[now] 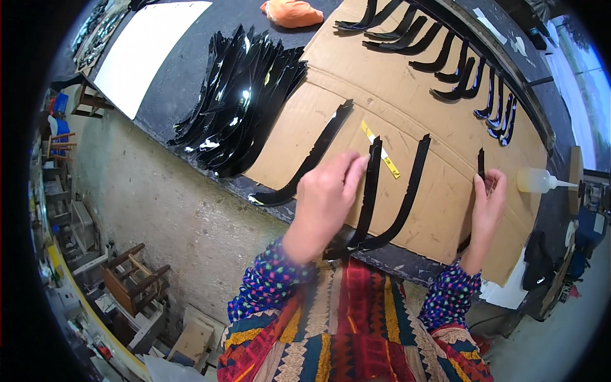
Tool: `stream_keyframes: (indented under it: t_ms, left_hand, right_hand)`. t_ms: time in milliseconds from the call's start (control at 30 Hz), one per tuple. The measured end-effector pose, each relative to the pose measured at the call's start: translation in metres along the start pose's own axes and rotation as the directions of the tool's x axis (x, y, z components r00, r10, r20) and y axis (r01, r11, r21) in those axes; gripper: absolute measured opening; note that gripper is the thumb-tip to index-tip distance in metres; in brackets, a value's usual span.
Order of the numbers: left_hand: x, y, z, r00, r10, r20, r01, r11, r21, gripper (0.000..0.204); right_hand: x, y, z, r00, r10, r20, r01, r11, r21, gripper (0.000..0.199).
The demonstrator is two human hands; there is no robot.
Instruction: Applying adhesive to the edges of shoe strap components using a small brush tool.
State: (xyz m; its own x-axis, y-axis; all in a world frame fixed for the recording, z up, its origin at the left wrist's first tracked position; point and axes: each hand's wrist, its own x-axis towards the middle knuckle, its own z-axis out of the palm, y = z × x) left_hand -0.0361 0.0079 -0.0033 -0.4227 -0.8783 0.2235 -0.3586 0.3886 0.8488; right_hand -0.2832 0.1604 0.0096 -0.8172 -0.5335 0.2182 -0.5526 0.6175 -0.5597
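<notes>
Upright between thumb and fingers, a curved black strip [481, 163] is held by my right hand [490, 197]. Most of that strip is hidden behind the hand and wrist. My left hand [328, 194] has its fingertips pinched together beside the upper part of another curved black strip [369, 197]; what lies between them is hidden. Just right of it is a similar black strip [410, 191], and the lower ends of these two meet near the table edge. One more curved strip [312, 165] lies left of my left hand. Behind them is a yellow and white paper tape piece [385, 155].
Brown cardboard [350, 83] covers much of the dark table. A large pile of glossy black strips [248, 95] lies at left, with more strips [445, 57] in a row at the far right. A squeeze bottle [534, 181], an orange bundle [291, 13] and a white sheet [149, 44] lie around.
</notes>
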Motion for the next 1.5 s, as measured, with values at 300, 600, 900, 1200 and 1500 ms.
stream_keyframes:
  t_ms: [300, 600, 900, 1200, 1500]
  left_hand:
    - [0.035, -0.013, -0.01, 0.989, 0.11, -0.1, -0.061, 0.912, 0.406, 0.026]
    - [0.039, -0.017, -0.014, 0.998, -0.047, -0.04, 0.055, 0.976, 0.21, 0.021]
    - [0.025, 0.009, -0.058, 0.735, -0.425, 0.529, 0.677, 0.506, -0.535, 0.019]
    - [0.015, 0.006, -0.057, 0.7, -0.376, 0.608, 0.714, 0.338, -0.613, 0.02]
    - [0.014, 0.006, -0.051, 0.716, -0.369, 0.593, 0.697, 0.333, -0.635, 0.024]
  right_hand:
    - [0.008, 0.024, 0.002, 0.998, 0.033, -0.047, -0.018, 0.959, 0.283, 0.019]
    - [-0.053, -0.12, -0.002, 0.935, -0.015, 0.355, -0.259, 0.654, 0.711, 0.015]
    - [-0.064, -0.15, 0.036, 0.885, -0.084, 0.458, -0.37, 0.469, 0.802, 0.016]
    - [-0.066, -0.152, 0.042, 0.838, -0.117, 0.534, -0.448, 0.412, 0.793, 0.02]
    - [-0.067, -0.152, 0.042, 0.822, -0.098, 0.562, -0.484, 0.4, 0.778, 0.02]
